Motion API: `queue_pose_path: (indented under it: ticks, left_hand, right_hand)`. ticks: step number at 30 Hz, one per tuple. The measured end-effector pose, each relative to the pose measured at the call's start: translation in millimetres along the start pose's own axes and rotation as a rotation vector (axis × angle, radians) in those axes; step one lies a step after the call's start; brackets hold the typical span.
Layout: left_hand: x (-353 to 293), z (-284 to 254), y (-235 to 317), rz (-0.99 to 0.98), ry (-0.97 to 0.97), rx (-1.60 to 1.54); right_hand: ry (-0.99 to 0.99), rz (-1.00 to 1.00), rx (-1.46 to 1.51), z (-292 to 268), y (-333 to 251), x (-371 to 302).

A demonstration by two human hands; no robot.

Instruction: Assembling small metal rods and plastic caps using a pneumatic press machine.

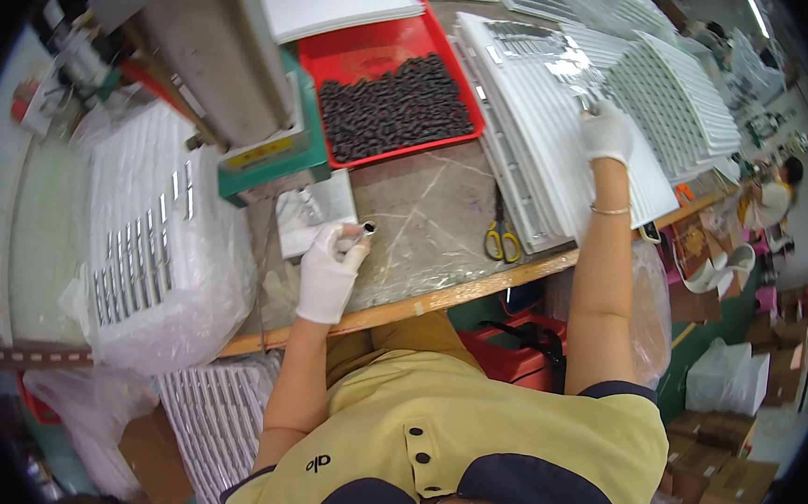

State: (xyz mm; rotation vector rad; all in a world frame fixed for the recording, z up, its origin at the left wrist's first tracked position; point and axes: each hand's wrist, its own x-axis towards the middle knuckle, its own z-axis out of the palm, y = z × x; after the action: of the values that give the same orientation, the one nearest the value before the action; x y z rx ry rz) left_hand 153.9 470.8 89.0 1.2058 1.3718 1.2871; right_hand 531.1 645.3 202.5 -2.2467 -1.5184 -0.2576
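**Small cylinder held at the bench while a grille panel is reached for**

A small dark cylindrical part (369,227) is pinched between the gloved fingertips of the left hand (328,271), which is closed around it and held just above the worn bench top (420,209), close to the body where it can be seen from above. The right hand (606,133), also gloved, is stretched out to the stack of white slatted grille panels (554,120); its fingers are laid on the top panel, but whether an edge is gripped cannot be told. A red tray (381,52) heaped with small black parts is kept directly ahead, within easy reach of both hands. Yellow-handled scissors (501,240) are left beside the stack, near the bench edge. To the left, more panels wrapped in clear plastic (155,241) are set aside, next to a green-based bench machine (254,122).
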Motion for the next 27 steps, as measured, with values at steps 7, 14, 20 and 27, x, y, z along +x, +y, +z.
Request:
queue_pose_path:
  ticks: [7,14,20,27]
  left_hand:
    - [1,-6,3,-0.038,0.013,0.018]
    - [-6,-27,12,-0.007,-0.018,0.113]
    - [-10,-34,0,0.040,0.041,0.196]
    - [-12,-32,1,0.021,0.039,0.114]
  right_hand:
    - [-0.189,-0.432,0.922,-18,-111,-154]
    - [-0.535,-0.289,1.454,13,-167,-233]
    - [-0.472,-0.674,1.115,14,-173,-232]
    - [-0.739,-0.502,1.103,33,-167,-248]
